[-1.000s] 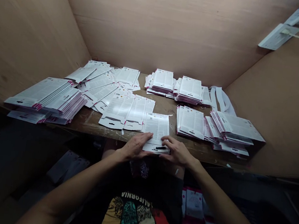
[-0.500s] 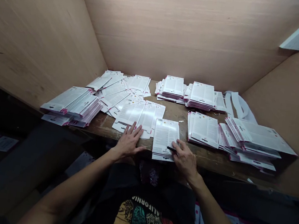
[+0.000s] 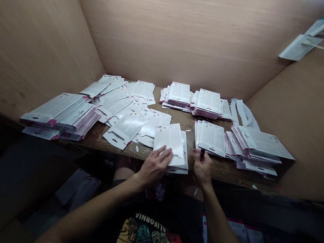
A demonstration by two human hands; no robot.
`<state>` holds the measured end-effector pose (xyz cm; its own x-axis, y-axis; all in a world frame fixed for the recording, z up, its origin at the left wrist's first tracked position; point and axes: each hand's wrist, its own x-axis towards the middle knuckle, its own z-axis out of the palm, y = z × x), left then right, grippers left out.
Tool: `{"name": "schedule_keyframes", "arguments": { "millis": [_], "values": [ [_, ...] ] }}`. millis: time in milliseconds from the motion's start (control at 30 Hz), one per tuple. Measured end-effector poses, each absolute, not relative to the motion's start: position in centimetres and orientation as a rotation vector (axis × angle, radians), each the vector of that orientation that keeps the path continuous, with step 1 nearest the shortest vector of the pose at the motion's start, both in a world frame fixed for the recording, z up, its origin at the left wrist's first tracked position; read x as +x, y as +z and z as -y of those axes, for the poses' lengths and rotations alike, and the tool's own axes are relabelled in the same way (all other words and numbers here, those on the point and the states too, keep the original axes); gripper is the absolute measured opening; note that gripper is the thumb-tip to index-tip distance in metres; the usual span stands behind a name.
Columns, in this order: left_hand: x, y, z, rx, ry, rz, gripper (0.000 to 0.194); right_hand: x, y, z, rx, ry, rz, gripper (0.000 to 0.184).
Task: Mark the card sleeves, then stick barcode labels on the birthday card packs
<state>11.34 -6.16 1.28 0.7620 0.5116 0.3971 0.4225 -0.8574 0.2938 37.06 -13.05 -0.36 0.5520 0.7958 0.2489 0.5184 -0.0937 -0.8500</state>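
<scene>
A white printed packaging card (image 3: pixel 170 138) lies on top of a small pile (image 3: pixel 182 165) at the front edge of the wooden table (image 3: pixel 186 121). My left hand (image 3: pixel 154 167) pinches the near edge of that top card, fingers closed on it. My right hand (image 3: pixel 202 167) is just right of the pile, closed around a small dark pen-like object (image 3: pixel 202 154) that sticks up from the fist. Loose flat cards (image 3: pixel 125 126) lie spread to the left of the pile.
Stacks of white and pink cards stand at the left (image 3: pixel 61 114), the back (image 3: pixel 194 100) and the right (image 3: pixel 251 147). Plywood walls (image 3: pixel 174 31) close in three sides. White strips (image 3: pixel 242 112) lie at the back right. More cards (image 3: pixel 242 235) lie on the floor.
My left hand moved from the loose cards at the left and brought one card onto the pile. My right hand lifted off the pile and drew right, holding the dark object upright.
</scene>
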Motion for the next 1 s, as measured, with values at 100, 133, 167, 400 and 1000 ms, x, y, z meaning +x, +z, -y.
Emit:
{"name": "schedule_keyframes", "arguments": {
  "millis": [100, 133, 167, 400, 1000],
  "values": [
    [13.8, 0.0, 6.7, 2.780, 0.475, -0.655, 0.061, 37.9, 1.1, 13.5, -1.724, 0.341, 0.975, 0.052],
    [13.9, -0.3, 6.6, 2.775, 0.455, -0.642, 0.066, 37.9, 1.5, 13.7, -1.712, 0.409, 0.975, 0.053],
    [13.7, -0.4, 6.4, 2.770, 0.453, -0.642, 0.064, 37.9, 1.9, 13.9, -1.700, 0.506, 0.988, 0.053],
    [13.1, -0.1, 5.3, 2.709, 0.496, -0.747, 0.048, 36.7, 0.8, 13.5, -1.621, 0.819, 1.252, 0.031],
    [13.3, -0.7, 4.2, 2.615, 0.467, -0.737, 0.055, 35.8, -1.7, 14.0, -1.400, 0.542, 1.616, 0.021]
  ]
}}
